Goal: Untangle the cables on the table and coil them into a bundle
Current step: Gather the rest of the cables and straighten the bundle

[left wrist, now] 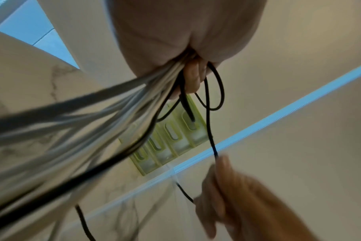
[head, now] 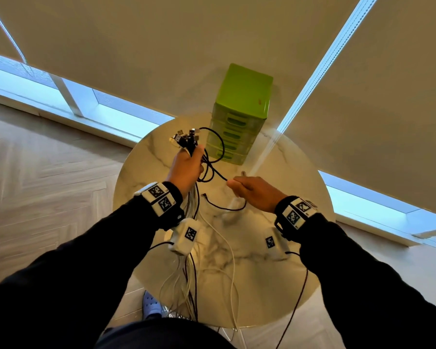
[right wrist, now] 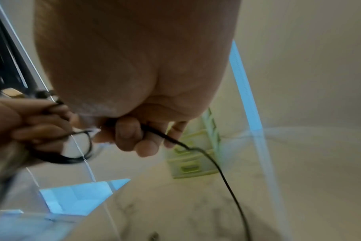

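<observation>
My left hand grips a bundle of white and black cables above the round marble table. Their plugs stick out past my fingers, and the long tails hang down toward the table's near edge. One black cable loops out of that fist and runs right to my right hand, which pinches it between thumb and curled fingers. From the right hand, the black cable trails down onto the tabletop, and its free end lies between my wrists.
A green plastic drawer unit stands at the table's far side, close behind the left hand. Roller blinds and low windows lie beyond it. Wood floor surrounds the table. A foot in a light blue shoe shows under the near edge.
</observation>
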{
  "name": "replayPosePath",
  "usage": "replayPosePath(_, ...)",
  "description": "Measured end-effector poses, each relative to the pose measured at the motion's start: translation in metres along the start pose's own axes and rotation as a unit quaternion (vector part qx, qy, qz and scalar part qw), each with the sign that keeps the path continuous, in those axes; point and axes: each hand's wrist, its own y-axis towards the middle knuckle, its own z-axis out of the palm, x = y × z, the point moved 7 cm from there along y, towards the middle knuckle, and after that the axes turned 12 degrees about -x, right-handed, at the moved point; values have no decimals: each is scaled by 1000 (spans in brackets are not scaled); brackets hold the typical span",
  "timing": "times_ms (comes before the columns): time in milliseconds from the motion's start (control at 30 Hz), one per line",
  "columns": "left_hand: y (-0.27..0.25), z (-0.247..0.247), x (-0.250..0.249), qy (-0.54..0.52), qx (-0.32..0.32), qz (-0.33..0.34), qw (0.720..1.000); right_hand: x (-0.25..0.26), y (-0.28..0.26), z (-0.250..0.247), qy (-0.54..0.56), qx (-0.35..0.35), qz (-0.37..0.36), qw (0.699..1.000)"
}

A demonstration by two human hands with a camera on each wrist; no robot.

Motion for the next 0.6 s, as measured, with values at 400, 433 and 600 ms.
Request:
replayPosePath(400, 14, -24, -17, -60, -86, 11, 994, -145, -65, -16, -102, -24, 133, 986)
replayPosePath(433, 12, -19, -17, -57, -79, 11, 995, -139, -61, -16, -82, -61, 124, 987)
replayPosePath(600, -2, 7, -18, -35, -18, 12, 999, -97, -35, 4, -40, -145, 91, 985)
